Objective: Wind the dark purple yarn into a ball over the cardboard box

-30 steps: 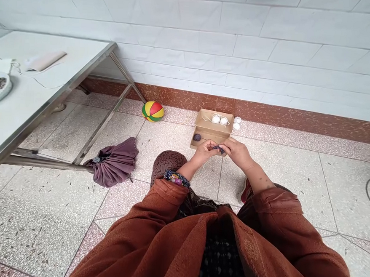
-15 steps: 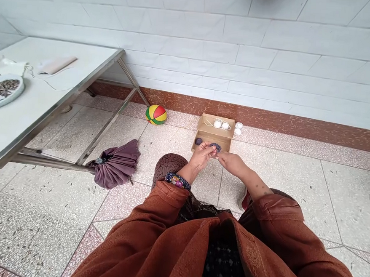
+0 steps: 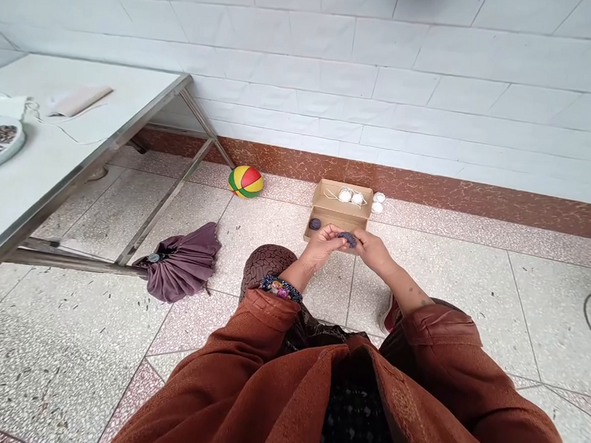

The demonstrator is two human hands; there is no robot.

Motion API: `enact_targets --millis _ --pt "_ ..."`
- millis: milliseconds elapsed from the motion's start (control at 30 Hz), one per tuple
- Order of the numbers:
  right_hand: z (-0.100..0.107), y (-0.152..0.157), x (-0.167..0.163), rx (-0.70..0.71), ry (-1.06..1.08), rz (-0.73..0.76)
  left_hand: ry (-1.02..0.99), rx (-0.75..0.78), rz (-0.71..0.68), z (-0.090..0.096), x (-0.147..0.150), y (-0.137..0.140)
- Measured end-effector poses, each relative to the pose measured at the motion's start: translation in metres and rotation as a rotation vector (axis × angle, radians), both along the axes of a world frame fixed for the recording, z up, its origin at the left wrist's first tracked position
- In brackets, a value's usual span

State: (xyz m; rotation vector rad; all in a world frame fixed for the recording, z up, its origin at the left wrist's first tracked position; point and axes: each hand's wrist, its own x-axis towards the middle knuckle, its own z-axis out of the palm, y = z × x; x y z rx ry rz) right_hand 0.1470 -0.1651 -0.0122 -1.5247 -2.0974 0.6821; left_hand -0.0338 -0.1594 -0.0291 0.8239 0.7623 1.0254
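Note:
Between my hands, over the front of an open cardboard box (image 3: 343, 220), is a small dark grey-purple piece of yarn work (image 3: 347, 239). My left hand (image 3: 321, 247) pinches its left side with thumb and fingers. The fingers of my right hand (image 3: 374, 250) are closed at its right end; whether a hook or needle is in them I cannot make out. A dark ball of yarn (image 3: 315, 223) lies in the box's left part. White balls of yarn (image 3: 351, 196) rest in the raised rear part, with loose strands.
More white balls (image 3: 378, 202) sit right of the box. A striped ball (image 3: 245, 181) lies by the wall. A folded purple umbrella (image 3: 184, 261) leans near the legs of a metal-framed table (image 3: 132, 95), which bears a dish (image 3: 14, 151). A thin dark loop (image 3: 590, 309) is at far right.
My right hand has shifted up against the yarn piece, with its fingers now more bent. The piece has turned a little and sits slightly lower. The whole view has shifted slightly.

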Motion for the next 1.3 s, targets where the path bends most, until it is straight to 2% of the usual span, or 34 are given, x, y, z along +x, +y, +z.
enact_targets --millis 100,200,267,333,433,500,567,700,800,867,967,1033,1100,1200,1300 --pt "-0.007 -0.009 -0.007 -0.042 -0.094 0.111 0.029 -0.006 0.129 -0.003 -0.003 0.005" --pt "-0.004 -0.016 -0.008 0.008 -0.100 0.234 0.157 0.011 0.260 -0.007 -0.005 0.011" --pt "0.003 -0.017 -0.004 0.056 -0.045 0.254 0.241 0.027 0.282 -0.008 -0.005 0.013" --pt "0.012 -0.013 0.003 0.102 0.020 0.198 0.276 0.044 0.217 -0.008 -0.005 0.013" --pt "0.021 -0.003 0.011 0.158 0.080 0.040 0.245 0.083 0.006 -0.004 -0.004 0.008" --pt "0.020 0.002 0.012 0.161 0.093 -0.037 0.177 0.095 -0.124 0.000 -0.003 0.003" --pt "0.015 0.002 0.008 0.121 0.078 -0.057 0.084 0.073 -0.150 0.003 -0.003 0.000" --pt "0.002 -0.009 -0.006 0.029 -0.045 0.076 -0.018 -0.006 0.051 0.005 -0.007 0.003" --pt "0.002 -0.018 -0.009 0.067 -0.101 0.210 0.058 -0.002 0.205 0.001 -0.009 0.008" --pt "0.008 -0.018 -0.005 0.114 -0.075 0.219 0.157 0.032 0.224 -0.002 -0.008 0.010" --pt "0.018 -0.011 0.003 0.155 -0.001 0.118 0.253 0.103 0.061 -0.003 -0.005 0.007" --pt "0.018 -0.005 0.005 0.159 0.032 0.026 0.206 0.130 -0.077 -0.002 -0.002 0.004" --pt "0.013 -0.001 0.004 0.145 0.045 -0.025 0.101 0.113 -0.113 0.001 -0.001 0.002" --pt "0.000 -0.003 0.000 0.109 0.025 0.052 -0.009 0.042 0.016 0.002 -0.004 0.003" --pt "-0.006 -0.012 -0.003 0.144 -0.008 0.192 0.014 0.009 0.175 0.000 -0.008 0.007"
